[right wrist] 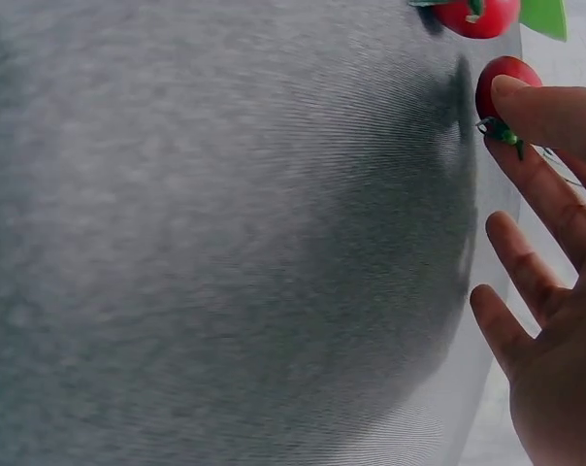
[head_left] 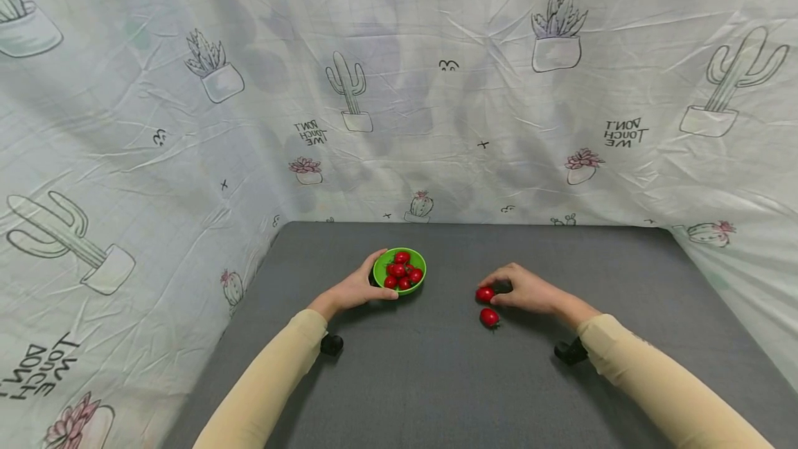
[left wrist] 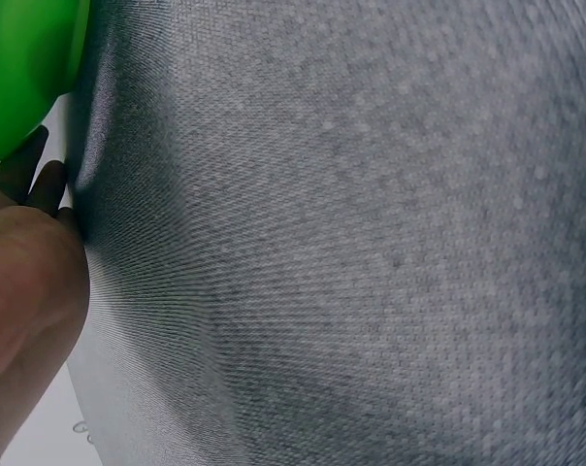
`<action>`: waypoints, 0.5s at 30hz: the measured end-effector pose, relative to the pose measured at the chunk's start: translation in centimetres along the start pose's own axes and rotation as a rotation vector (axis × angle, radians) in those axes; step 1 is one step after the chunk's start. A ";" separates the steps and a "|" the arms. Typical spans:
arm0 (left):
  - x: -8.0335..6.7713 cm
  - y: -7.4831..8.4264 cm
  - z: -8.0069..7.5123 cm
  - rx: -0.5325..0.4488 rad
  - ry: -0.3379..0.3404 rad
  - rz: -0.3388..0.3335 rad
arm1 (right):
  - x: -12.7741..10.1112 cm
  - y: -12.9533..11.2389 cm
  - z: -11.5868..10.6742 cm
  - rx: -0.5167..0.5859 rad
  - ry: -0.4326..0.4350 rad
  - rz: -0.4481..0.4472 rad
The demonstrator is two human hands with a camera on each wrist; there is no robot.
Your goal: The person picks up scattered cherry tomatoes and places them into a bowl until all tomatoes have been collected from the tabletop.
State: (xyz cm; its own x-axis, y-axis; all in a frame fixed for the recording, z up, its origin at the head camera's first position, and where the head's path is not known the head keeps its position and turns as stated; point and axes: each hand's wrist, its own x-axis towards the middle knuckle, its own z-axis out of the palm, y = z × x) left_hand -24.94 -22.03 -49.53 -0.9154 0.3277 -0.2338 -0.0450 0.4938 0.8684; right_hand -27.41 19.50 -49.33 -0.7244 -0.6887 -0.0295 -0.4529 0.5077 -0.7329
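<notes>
Left hand [head_left: 357,291] curls round the near-left rim of the green bowl [head_left: 416,285] of cherry tomatoes. Right hand [head_left: 526,289] pinches one tomato [head_left: 484,294] on the grey mat [head_left: 436,380], fingertips closed on it, probably not lifted. Another tomato [head_left: 489,317] lies just nearer. Light, smooth, squashable; grip gently across the sides.

A makeshift recording booth, not a lived-in room; a creased cactus-print sheet [head_left: 436,89] hangs from nine round to three o'clock; a grey felt-covered table [head_left: 436,380] fills six o'clock.
</notes>
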 end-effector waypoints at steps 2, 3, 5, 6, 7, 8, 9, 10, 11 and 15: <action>0.1 -0.1 -0.1 -0.005 -0.002 0.004 | 0.4 -0.1 -0.1 -0.003 0.008 -0.015; 0.1 -0.1 -0.1 -0.005 -0.002 0.005 | 0.5 -0.2 -0.2 -0.003 0.013 -0.010; 0.2 -0.1 -0.1 -0.004 -0.004 0.006 | 0.9 -0.4 -0.4 -0.007 0.018 -0.007; 0.2 -0.1 -0.2 -0.003 -0.004 0.005 | 1.1 -0.5 -0.5 -0.011 0.021 -0.002; 0.2 -0.1 -0.2 -0.003 -0.006 0.005 | 1.3 -0.6 -0.5 -0.014 0.024 0.004; 0.3 0.0 -0.3 -0.003 -0.007 0.005 | 1.5 -0.7 -0.6 -0.015 0.025 0.009; 0.3 0.0 -0.3 -0.001 -0.009 0.005 | 1.8 -0.9 -0.7 -0.016 0.027 0.013; 0.3 0.0 -0.3 0.000 -0.010 0.007 | 2.0 -1.1 -0.8 -0.018 0.030 0.016; 0.3 0.0 -0.4 0.002 -0.012 0.008 | 2.3 -1.2 -0.8 -0.023 0.033 0.016; 0.5 -0.1 -0.5 0.007 -0.017 0.012 | 3.4 -2.1 -1.1 -0.025 0.041 -0.005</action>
State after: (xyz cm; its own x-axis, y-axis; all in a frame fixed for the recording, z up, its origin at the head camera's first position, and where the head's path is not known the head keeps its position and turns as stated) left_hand -25.59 -22.31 -49.51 -0.9088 0.3475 -0.2308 -0.0310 0.4956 0.8680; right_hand -29.54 16.65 -47.18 -0.7422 -0.6702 0.0022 -0.4693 0.5174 -0.7155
